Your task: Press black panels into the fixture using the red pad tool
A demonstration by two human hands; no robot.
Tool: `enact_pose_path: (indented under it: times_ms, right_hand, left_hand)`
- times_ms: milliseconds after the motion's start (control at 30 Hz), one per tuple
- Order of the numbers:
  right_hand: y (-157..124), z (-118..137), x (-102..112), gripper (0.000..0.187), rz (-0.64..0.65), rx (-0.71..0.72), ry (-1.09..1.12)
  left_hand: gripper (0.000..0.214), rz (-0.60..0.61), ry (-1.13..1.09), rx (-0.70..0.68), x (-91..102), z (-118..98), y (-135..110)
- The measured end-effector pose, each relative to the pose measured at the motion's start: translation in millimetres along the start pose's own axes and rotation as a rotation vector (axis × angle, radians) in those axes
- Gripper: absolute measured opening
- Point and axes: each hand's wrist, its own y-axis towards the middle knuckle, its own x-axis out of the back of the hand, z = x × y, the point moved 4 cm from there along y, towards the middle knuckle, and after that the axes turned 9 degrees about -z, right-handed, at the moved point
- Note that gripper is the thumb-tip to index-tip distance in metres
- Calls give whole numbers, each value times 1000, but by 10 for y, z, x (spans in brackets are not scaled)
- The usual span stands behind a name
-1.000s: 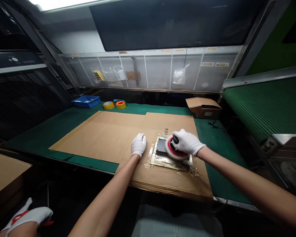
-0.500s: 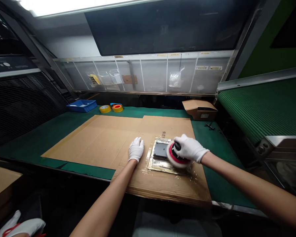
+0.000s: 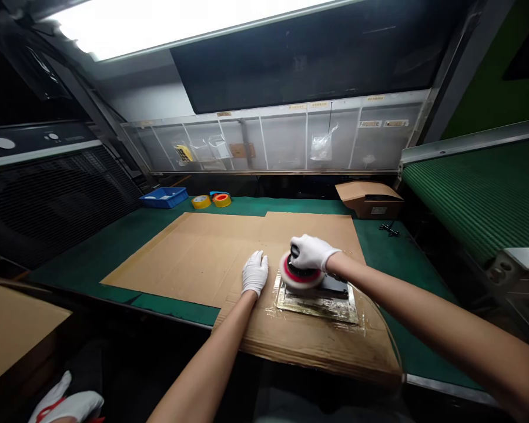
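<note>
My right hand [image 3: 311, 252], in a white glove, grips the top of a round tool with a red and white pad [image 3: 298, 277]. The pad presses on the left end of a dark flat plate [image 3: 335, 286]. That plate lies on a shiny, wet-looking metal sheet [image 3: 320, 305] on the cardboard [image 3: 211, 252]. My left hand [image 3: 254, 273], also gloved, rests flat with fingers spread on the cardboard just left of the metal sheet.
A blue tray [image 3: 164, 197] and two tape rolls [image 3: 211, 201] sit at the back of the green bench. A small cardboard box [image 3: 370, 200] stands back right, beside a green conveyor [image 3: 480, 194]. Another person's gloved hand [image 3: 68, 405] shows at bottom left.
My right hand has slid the round tool leftward across the plate, from its right end to its left end. My left hand has stayed flat on the cardboard.
</note>
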Motion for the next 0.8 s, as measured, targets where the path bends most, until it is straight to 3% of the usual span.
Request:
enact_pose_path:
  times_ms: [100,267,367,467,633,800]
  right_hand:
    - [106,14,-11,42,-1,-59,-31]
    - [191,93,-54,41,76,55,30]
    - [207,130,-28,44,38,5,-18]
    - [96,202,-26,42,2,-9,-55]
    - [-131,297,-95,35,-20,124,-27]
    - [-70,-47,-26,35,-103,-98,-65]
  left_hand:
    - [42,-1,-5,4,-11,13,3]
    - [42,0,-22,16,-15,14,5]
    - [43,-2,-33,18,-7,16,0]
    - [44,-4,-46,20,-7,22,4]
    - [44,-13,-66,33,-18,33,12]
    - [44,-12,-79,25,-4,27,-9]
